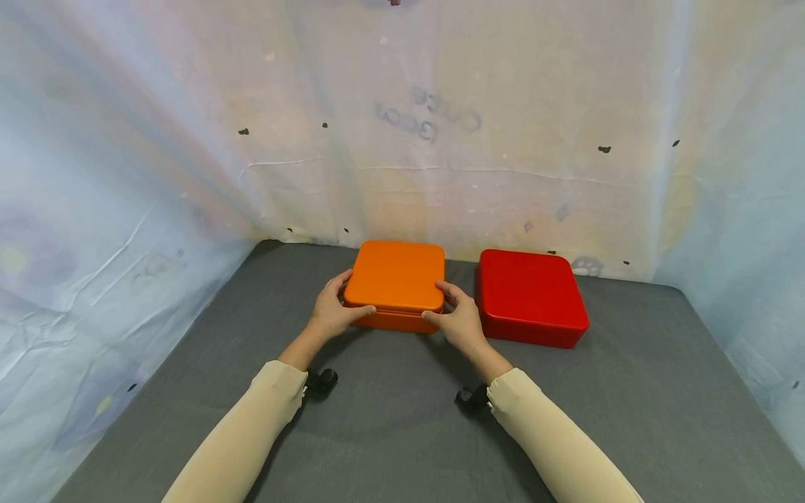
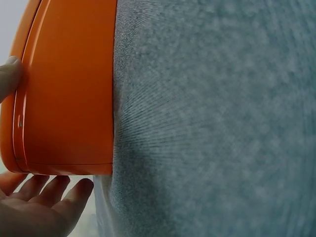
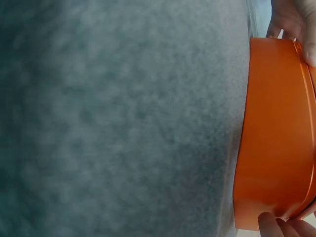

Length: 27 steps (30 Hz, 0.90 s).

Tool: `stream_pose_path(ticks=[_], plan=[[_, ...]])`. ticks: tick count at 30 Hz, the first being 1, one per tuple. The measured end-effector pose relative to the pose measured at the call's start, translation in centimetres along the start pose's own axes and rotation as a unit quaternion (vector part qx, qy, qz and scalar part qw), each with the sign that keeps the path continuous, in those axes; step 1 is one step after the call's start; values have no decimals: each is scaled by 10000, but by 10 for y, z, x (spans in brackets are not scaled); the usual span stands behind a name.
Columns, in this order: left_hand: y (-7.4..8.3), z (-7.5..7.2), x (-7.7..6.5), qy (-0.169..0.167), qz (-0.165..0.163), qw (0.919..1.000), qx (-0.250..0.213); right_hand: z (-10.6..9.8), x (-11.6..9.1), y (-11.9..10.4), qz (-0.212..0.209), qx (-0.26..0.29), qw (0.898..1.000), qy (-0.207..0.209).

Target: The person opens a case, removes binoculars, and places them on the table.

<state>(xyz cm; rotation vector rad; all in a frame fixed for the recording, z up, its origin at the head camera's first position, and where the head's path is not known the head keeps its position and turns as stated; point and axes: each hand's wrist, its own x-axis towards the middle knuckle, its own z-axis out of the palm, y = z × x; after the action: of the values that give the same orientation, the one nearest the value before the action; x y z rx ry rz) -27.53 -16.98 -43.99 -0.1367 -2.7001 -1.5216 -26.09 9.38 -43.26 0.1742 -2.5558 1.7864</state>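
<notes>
An orange box (image 1: pixel 396 276) with rounded corners and a fitted lid sits near the back of the grey surface. My left hand (image 1: pixel 331 309) grips its front left corner, thumb along the front edge and fingers by the side. At the front right corner my right hand (image 1: pixel 462 318) holds the box, its thumb at the front by the lid seam and its fingertips on the right side. In the right wrist view, a narrow dark gap shows at the seam of the orange box (image 3: pixel 271 123) beside the right fingertips. The box's underside is hidden.
A closed red box (image 1: pixel 531 290) stands just right of the orange one, close to the right hand. Pale printed curtains (image 1: pixel 503 126) hang behind and on both sides of the grey cloth surface (image 1: pixel 390 419). Black wrist devices (image 1: pixel 322 383) show at both cuffs.
</notes>
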Motion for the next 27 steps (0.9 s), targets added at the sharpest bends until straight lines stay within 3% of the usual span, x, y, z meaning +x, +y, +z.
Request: stream_pose_path(ticks=[14, 27], plan=[[-1, 0, 0, 114, 17, 9998, -154, -1, -1, -2, -4, 40, 10000, 77], [-1, -2, 3, 132, 145, 9989, -428, -4, -1, -7, -262, -307, 9991, 135]])
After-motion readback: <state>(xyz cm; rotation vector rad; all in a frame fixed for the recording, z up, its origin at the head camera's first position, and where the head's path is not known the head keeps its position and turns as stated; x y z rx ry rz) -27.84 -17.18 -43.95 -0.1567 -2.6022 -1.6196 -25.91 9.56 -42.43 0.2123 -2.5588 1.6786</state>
